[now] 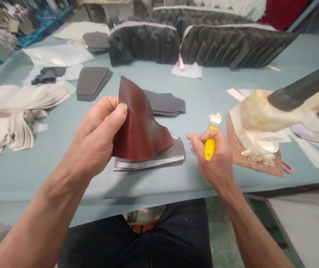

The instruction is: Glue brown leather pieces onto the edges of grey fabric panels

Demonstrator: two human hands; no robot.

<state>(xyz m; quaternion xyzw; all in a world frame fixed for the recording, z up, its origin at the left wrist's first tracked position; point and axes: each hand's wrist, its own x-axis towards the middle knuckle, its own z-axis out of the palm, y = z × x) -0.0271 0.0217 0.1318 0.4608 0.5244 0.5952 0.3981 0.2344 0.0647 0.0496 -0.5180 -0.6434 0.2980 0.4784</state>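
My left hand (100,130) pinches the left edge of a reddish-brown leather piece (138,123), its thumb on top. The piece is curved and raised over a stack of dark pieces with pale edges (176,150), hiding much of it. Just right of that stack, my right hand (215,152) is closed round the yellow handle of a brush (210,145). White paste covers the brush's bristles, which point away from me. Behind the leather lies a stack of grey cut pieces (166,102), partly hidden by it.
A paste-smeared container (265,111) stands on a brown board (256,163) at right, with a dark tube slanting over it. More grey pieces (92,82) and cream pieces (22,100) lie at left. Rows of dark pleated pieces (232,46) line the back. The table's front edge is near my lap.
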